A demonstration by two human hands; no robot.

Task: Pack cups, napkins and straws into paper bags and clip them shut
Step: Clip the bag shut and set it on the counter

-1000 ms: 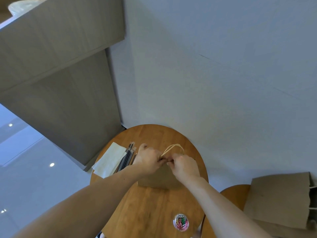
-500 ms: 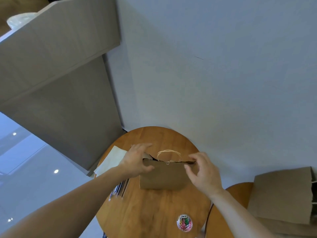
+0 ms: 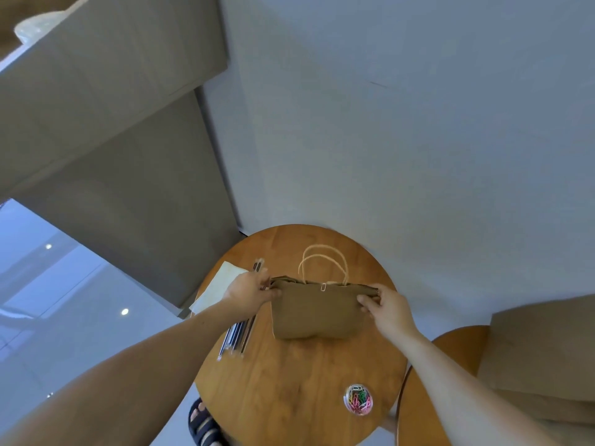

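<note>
A brown paper bag (image 3: 317,312) stands on the round wooden table (image 3: 289,387), its top edges held together by a paper clip (image 3: 323,287) below the twine handles (image 3: 322,262). My left hand (image 3: 249,289) pinches the bag's top left corner. My right hand (image 3: 384,305) pinches the top right corner. Dark wrapped straws (image 3: 238,336) lie left of the bag, partly under my left forearm. White napkins (image 3: 217,289) lie beyond them at the table's left edge. No cups are visible.
A clear tub of coloured paper clips (image 3: 358,399) sits near the table's front right. More brown paper bags (image 3: 541,352) lie on a second round table (image 3: 434,381) at the right. A grey cabinet (image 3: 122,175) stands left, with a wall behind.
Both hands went from meeting at the bag's top centre to its two top corners. The bag now shows its clipped top, and the handles stand up.
</note>
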